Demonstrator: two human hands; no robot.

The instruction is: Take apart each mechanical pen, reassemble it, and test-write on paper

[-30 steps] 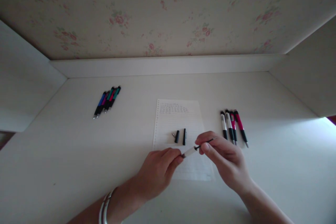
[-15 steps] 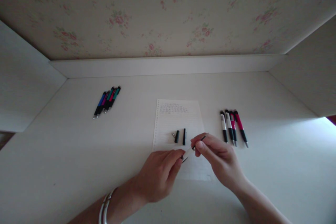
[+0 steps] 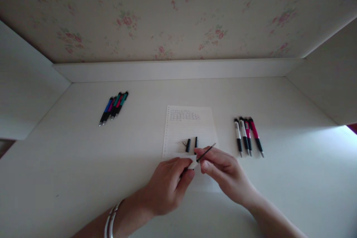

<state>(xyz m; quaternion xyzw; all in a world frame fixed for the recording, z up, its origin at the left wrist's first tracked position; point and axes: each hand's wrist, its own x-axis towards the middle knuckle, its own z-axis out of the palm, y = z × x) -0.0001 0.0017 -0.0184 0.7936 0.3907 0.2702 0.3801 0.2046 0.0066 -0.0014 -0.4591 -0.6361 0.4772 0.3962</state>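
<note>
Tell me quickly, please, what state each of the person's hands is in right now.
Left hand: closed, holding the white cylindrical pen barrel.
Right hand: half-curled at the thin black rod protruding from it; grip cannot be told.

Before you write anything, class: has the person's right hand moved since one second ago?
Yes: judged against the four pens lying unmoved on the right, the right hand has shifted left, away from them and closer to the left hand.
</note>
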